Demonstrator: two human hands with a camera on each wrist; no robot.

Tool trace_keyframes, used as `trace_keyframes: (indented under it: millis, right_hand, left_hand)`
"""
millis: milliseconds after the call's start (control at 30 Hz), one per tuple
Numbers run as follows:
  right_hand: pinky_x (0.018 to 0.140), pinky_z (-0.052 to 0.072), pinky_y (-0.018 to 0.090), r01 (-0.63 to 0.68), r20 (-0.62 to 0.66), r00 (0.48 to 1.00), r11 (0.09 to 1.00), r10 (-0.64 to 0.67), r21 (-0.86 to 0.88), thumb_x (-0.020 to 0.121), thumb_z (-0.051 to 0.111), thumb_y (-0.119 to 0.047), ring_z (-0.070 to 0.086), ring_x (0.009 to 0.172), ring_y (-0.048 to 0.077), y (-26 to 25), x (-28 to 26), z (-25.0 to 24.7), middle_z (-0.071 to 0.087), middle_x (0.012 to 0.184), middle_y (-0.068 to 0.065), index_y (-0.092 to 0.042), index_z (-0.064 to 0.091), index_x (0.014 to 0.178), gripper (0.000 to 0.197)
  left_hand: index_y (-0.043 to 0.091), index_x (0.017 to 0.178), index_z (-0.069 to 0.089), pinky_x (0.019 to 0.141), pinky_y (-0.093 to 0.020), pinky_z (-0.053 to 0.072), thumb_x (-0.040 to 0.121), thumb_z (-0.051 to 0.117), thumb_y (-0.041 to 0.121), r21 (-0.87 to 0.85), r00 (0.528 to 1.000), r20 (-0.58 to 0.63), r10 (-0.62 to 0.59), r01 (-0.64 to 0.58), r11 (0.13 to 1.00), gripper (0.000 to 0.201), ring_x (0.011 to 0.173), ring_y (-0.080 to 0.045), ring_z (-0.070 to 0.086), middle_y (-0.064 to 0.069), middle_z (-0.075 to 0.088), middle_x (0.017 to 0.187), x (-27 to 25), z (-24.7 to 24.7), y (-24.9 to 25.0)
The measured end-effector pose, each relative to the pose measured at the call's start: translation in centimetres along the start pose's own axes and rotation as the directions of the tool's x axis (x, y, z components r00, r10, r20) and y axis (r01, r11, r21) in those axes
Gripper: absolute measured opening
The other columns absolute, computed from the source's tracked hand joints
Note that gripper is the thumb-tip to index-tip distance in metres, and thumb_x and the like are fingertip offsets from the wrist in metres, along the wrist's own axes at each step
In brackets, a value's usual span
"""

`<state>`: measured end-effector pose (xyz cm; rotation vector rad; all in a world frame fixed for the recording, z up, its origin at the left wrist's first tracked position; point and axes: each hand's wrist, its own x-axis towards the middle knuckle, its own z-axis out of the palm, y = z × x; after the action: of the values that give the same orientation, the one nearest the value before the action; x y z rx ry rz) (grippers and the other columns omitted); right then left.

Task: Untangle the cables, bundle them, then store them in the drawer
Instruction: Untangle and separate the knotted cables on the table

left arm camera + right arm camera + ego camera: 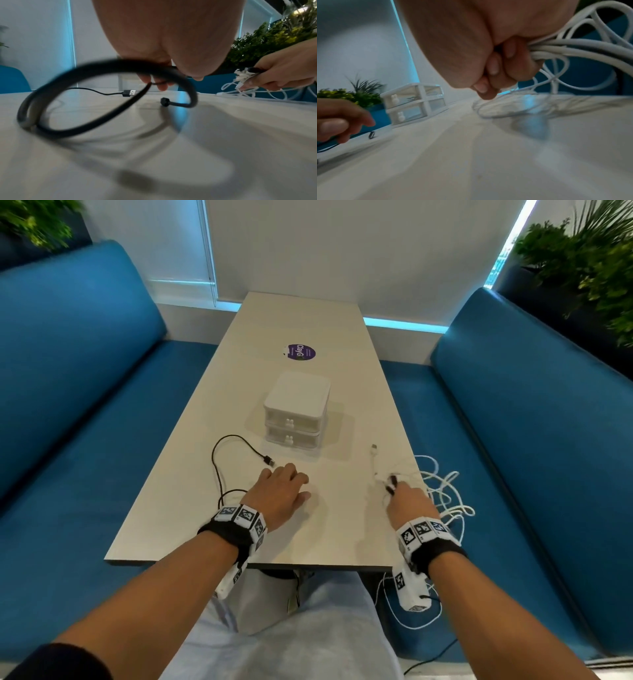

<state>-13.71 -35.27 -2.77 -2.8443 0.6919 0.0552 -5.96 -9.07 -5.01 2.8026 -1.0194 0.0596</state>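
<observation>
A black cable (216, 460) lies looped on the left of the table (342, 529), its USB plug (269, 462) just beyond my left hand (291, 486). In the left wrist view my left hand (154, 40) has fingers curled round the black cable (24, 112), whose small end (164, 102) touches the tabletop. My right hand (407, 499) grips a bunch of white cables (445, 494) that spill in tangled loops over the table's right edge. From the right wrist, its fingers (494, 67) close round the white cables (573, 46). A white two-drawer unit (294, 412) stands mid-table, both drawers closed.
Blue benches flank the table on the left (85, 405) and right (531, 422). A purple round sticker (300, 352) lies beyond the drawer unit. Plants stand at both back corners. A thin black cord (431, 659) runs along the floor by my right leg.
</observation>
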Motion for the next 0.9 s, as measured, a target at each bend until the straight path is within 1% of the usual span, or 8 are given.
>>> trace_keyframes:
  millis: [67,233,333,500,667,733,833,900]
  right_hand:
    - [0.072,0.043,0.035,-0.031,-0.032,0.999,0.999,0.03,-0.03,0.099,0.04,-0.017,0.064,0.1,0.033,0.0,-0.2,-0.6,0.065,0.111,0.014,-0.009,0.052,0.119,0.025]
    - [0.072,0.047,0.036,0.108,-0.002,0.994,0.994,-0.109,-0.034,0.102,0.04,-0.024,0.065,0.093,0.033,-2.0,-2.0,-0.1,0.066,0.103,0.013,-0.011,0.052,0.114,0.022]
    - [0.076,0.049,0.039,0.131,0.086,0.986,0.987,-0.14,0.097,0.103,0.04,-0.032,0.063,0.094,0.035,-3.0,-2.5,1.4,0.066,0.102,0.013,-0.011,0.053,0.114,0.027]
    - [0.081,0.048,0.035,0.031,0.185,0.978,0.94,-0.099,0.34,0.102,0.04,-0.032,0.064,0.097,0.032,-4.7,-2.0,2.8,0.07,0.104,0.013,-0.008,0.065,0.106,0.035]
    - [0.062,0.041,0.031,0.013,0.249,0.959,0.9,-0.134,0.436,0.097,0.044,-0.028,0.06,0.076,0.026,-7.0,-2.9,3.1,0.066,0.084,0.009,-0.012,0.06,0.082,0.027]
    - [0.059,0.035,0.031,-0.011,0.284,0.95,0.891,-0.133,0.454,0.095,0.043,-0.027,0.055,0.071,0.023,-7.5,-2.9,2.9,0.063,0.083,0.008,-0.012,0.058,0.083,0.025]
    - [0.071,0.04,0.03,0.018,0.321,0.931,0.904,-0.17,0.428,0.1,0.04,-0.027,0.059,0.086,0.025,-7.8,-2.2,2.9,0.066,0.1,0.01,-0.01,0.065,0.104,0.03]
    - [0.079,0.043,0.03,0.048,0.339,0.917,0.901,-0.211,0.431,0.102,0.037,-0.026,0.06,0.092,0.025,-7.9,-1.8,3.0,0.066,0.103,0.008,-0.016,0.065,0.101,0.03]
  left_hand:
    - [0.02,0.136,0.049,0.101,-0.042,0.034,0.103,0.036,0.044,-0.02,0.999,0.009,-0.039,0.04,0.999,0.043,0.117,-0.023,0.05,-0.002,0.048,0.129,0.1,-0.3,0.0]
    - [0.022,0.135,0.048,0.105,-0.041,0.029,0.105,0.033,0.036,-0.127,0.995,-0.015,-0.095,0.092,0.988,0.037,0.121,-0.022,0.047,-0.001,0.047,0.132,0.4,-1.0,0.7]
    - [0.02,0.134,0.049,0.103,-0.04,0.031,0.105,0.033,0.025,-0.213,0.991,-0.01,-0.134,0.129,0.969,0.033,0.117,-0.025,0.048,-0.002,0.047,0.13,0.3,-1.6,-0.3]
    - [0.018,0.122,0.055,0.1,-0.042,0.037,0.104,0.036,0.018,-0.386,0.959,-0.047,-0.278,0.24,0.891,0.026,0.105,-0.026,0.055,-0.001,0.057,0.121,-0.8,-4.0,-3.8]
    - [0.018,0.121,0.059,0.102,-0.042,0.042,0.102,0.041,0.02,-0.26,0.941,0.121,-0.316,0.338,0.905,0.026,0.111,-0.027,0.057,-0.003,0.061,0.122,-2.3,-4.6,-6.5]
    - [0.019,0.122,0.058,0.1,-0.04,0.043,0.101,0.043,0.023,-0.233,0.92,0.178,-0.349,0.384,0.893,0.027,0.111,-0.026,0.057,-0.003,0.06,0.123,-2.9,-4.2,-7.0]
    - [0.019,0.116,0.061,0.096,-0.039,0.045,0.1,0.045,0.025,-0.222,0.914,0.236,-0.33,0.381,0.897,0.023,0.106,-0.025,0.059,-0.003,0.063,0.118,-3.4,-3.6,-6.8]
    - [0.02,0.109,0.064,0.092,-0.037,0.047,0.099,0.047,0.026,-0.232,0.922,0.257,-0.289,0.35,0.908,0.021,0.102,-0.024,0.06,-0.001,0.065,0.112,-3.3,-3.4,-6.3]
